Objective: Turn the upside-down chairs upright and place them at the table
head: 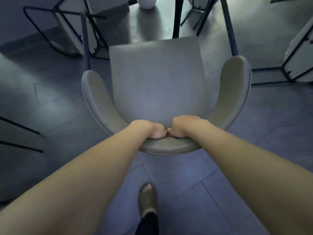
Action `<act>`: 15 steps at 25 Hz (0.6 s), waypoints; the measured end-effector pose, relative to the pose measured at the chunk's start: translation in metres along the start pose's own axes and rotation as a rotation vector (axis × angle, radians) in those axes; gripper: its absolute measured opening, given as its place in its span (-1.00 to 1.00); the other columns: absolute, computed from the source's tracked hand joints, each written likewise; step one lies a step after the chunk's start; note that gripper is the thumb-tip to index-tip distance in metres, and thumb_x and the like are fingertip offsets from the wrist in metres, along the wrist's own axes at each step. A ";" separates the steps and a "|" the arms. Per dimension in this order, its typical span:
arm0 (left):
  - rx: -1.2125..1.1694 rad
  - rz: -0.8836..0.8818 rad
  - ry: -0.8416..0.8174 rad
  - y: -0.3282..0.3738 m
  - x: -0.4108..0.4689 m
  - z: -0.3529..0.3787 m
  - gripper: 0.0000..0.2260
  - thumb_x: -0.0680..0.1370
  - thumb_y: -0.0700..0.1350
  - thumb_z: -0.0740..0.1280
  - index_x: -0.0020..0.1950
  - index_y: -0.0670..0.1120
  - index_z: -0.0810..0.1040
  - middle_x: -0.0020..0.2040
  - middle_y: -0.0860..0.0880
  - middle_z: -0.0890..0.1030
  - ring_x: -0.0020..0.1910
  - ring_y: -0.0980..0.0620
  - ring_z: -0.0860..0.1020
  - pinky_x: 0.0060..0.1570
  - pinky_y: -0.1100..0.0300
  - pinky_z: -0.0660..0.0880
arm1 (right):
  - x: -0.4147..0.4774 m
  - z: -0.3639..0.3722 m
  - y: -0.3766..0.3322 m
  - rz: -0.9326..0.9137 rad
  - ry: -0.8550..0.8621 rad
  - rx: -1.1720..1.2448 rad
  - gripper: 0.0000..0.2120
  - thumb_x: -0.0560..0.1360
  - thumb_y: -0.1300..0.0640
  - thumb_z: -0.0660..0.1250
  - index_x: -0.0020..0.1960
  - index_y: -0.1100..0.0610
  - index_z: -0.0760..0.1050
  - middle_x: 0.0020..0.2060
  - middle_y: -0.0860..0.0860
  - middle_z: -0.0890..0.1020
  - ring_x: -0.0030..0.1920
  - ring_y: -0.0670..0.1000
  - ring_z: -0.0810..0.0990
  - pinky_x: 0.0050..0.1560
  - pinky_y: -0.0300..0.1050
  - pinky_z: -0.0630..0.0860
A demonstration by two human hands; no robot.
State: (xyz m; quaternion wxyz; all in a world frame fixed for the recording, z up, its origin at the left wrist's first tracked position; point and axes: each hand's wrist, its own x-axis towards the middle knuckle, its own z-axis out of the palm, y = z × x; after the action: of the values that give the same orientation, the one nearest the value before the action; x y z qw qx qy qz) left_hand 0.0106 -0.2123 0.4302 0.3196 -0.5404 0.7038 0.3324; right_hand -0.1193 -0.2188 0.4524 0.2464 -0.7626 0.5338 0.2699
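At the top of the curved backrest (166,146), close in front of the person, both hands hold the same chair (155,82): the left hand (155,130) and the right hand (180,127) are closed over the rim, side by side, with the thumbs almost touching, so each grip is a tight one on the backrest and not a wide one. The fingers go over the inner side of the rim and are mostly hidden. This chair stands upright, its grey seat (155,77) faces up and its two padded arms curve forward on both sides. I judge that the turning of this chair is done and that what remains for it is to push or carry it to its place. Beyond the front edge of the seat a dark leg (177,17) rises, which may belong to the bench, but the bench top is not in view, so I cannot tell if the chair is already at its place. Around it more work is waiting: an overturned chair (72,31) lies at the upper left with its thin black legs in the air, and another overturned chair (299,53) lies at the right edge. On the grey floor (254,133) below, one foot in a sandal (147,199) steps forward.
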 end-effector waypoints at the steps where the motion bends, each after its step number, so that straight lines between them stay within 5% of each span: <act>1: 0.017 0.004 -0.005 -0.008 0.005 -0.019 -0.51 0.68 0.08 0.00 0.41 -0.18 0.46 0.47 -0.20 0.41 0.40 -0.17 0.41 0.31 0.03 0.31 | 0.011 -0.016 0.002 0.005 0.017 0.011 -0.50 0.62 -0.13 0.16 0.39 0.19 0.47 0.39 0.16 0.52 0.36 0.18 0.50 0.27 0.04 0.42; 6: 0.041 -0.018 0.044 -0.049 0.020 -0.121 -0.49 0.68 0.14 -0.01 0.45 -0.14 0.43 0.50 -0.17 0.37 0.45 -0.16 0.36 0.37 -0.01 0.26 | 0.049 -0.112 0.010 0.072 0.126 0.083 -0.53 0.60 -0.14 0.17 0.32 0.18 0.50 0.32 0.23 0.54 0.26 0.24 0.54 0.11 0.03 0.42; 10: -0.057 -0.033 0.229 -0.065 0.002 -0.174 -0.50 0.68 0.11 -0.05 0.41 -0.16 0.46 0.44 -0.21 0.43 0.39 -0.19 0.40 0.29 0.01 0.30 | 0.057 -0.152 0.009 0.074 0.276 0.085 -0.58 0.62 -0.15 0.04 0.03 0.14 0.50 0.16 0.21 0.61 0.12 0.24 0.56 -0.05 0.02 0.35; 15: 0.326 0.046 0.672 -0.060 -0.036 -0.137 -0.60 0.65 0.03 -0.04 0.32 -0.02 0.49 0.04 -0.11 0.67 0.02 -0.22 0.63 -0.19 0.04 0.38 | 0.040 -0.138 0.005 0.051 0.442 -0.046 -0.46 0.65 -0.19 -0.09 0.20 0.08 0.56 0.12 0.15 0.66 0.11 0.22 0.61 -0.08 0.01 0.37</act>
State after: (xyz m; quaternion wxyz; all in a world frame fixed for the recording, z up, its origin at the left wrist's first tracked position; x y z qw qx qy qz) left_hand 0.0637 -0.3155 0.5302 0.1451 -0.5452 0.8252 0.0271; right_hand -0.0920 -0.3389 0.5259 0.0991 -0.7948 0.5876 0.1146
